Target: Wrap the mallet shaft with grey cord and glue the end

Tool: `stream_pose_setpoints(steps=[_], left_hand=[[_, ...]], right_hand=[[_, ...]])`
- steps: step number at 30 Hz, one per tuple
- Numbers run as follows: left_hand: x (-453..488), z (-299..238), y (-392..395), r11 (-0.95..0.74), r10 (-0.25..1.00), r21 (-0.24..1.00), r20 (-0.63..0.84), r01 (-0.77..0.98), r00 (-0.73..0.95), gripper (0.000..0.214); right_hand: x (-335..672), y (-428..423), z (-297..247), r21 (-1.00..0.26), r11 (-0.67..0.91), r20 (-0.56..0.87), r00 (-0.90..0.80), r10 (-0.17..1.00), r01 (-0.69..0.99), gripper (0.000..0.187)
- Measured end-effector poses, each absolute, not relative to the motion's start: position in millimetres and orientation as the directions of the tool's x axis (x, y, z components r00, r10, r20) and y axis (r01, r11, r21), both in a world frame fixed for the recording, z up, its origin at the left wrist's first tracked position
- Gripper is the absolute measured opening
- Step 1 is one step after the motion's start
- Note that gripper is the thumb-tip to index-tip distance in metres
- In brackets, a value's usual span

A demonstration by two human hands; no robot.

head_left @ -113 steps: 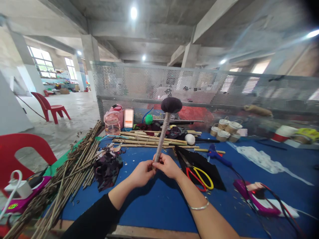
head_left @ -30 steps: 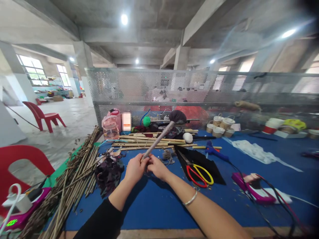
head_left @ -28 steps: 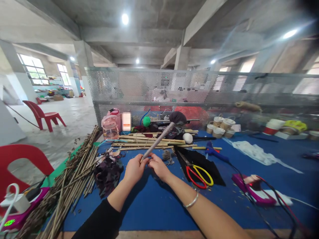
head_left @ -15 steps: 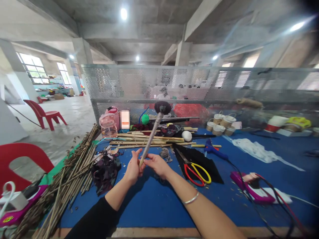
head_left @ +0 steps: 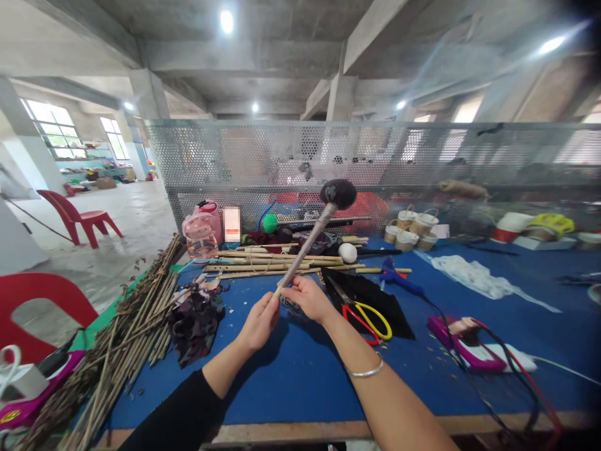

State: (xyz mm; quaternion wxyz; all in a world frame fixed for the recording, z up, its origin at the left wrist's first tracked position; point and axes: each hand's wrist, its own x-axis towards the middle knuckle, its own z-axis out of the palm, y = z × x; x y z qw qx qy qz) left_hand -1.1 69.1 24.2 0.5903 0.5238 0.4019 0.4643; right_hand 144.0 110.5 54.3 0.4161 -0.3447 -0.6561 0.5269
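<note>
A wrapped stick with a dark, rounded head (head_left: pixel 307 244) slants up and to the right above the table. My left hand (head_left: pixel 261 321) grips its pale lower end. Just above that, my right hand (head_left: pixel 307 298) pinches the grey wrapped shaft; a silver bangle circles that wrist. Grey yarn (head_left: pixel 291 302) lies partly hidden behind my right hand. To the right, scissors with red and yellow handles (head_left: pixel 370 321) rest on a black cloth (head_left: pixel 399 313). Dark patterned fabric (head_left: pixel 195 322) sits left of my hands.
A heap of dry stalks (head_left: pixel 126 338) covers the table's left side. Bamboo sticks (head_left: pixel 282 260), a white ball (head_left: pixel 347 253) and a green ball (head_left: pixel 270 223) lie behind. At right are a blue glue gun (head_left: pixel 399 279), a purple power strip (head_left: pixel 464 344) and small pots (head_left: pixel 410 228). A perforated metal screen (head_left: pixel 216 150) stands at the back.
The stick's dark head has swung to the right and slightly up, tilting the shaft more. My left hand's fingers have closed round the lower end. The view has shifted slightly.
</note>
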Motion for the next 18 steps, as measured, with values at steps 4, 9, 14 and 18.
stream_pose_setpoints(steps=[4,9,14,18], left_hand=[[-0.2,34.0,64.2,0.341,0.827,0.892,-0.135,-0.296,0.546,0.042],[2.6,20.2,70.5,-0.039,0.961,0.993,0.067,-0.109,0.270,0.039],[-6.0,11.8,82.1,-0.156,0.984,0.984,0.147,0.083,0.101,0.029],[-10.7,20.7,81.5,-0.106,0.932,0.988,0.138,-0.112,0.335,0.033]], right_hand=[[149.1,108.8,56.4,-0.989,0.136,0.151,-0.445,0.882,-0.065,0.032],[147.0,111.0,52.0,-0.975,0.214,0.169,-0.441,0.882,0.054,0.019],[139.3,113.8,43.8,-0.957,0.239,0.162,-0.383,0.909,0.162,0.017],[140.2,108.4,49.6,-0.988,0.152,0.123,-0.506,0.853,0.017,0.025]])
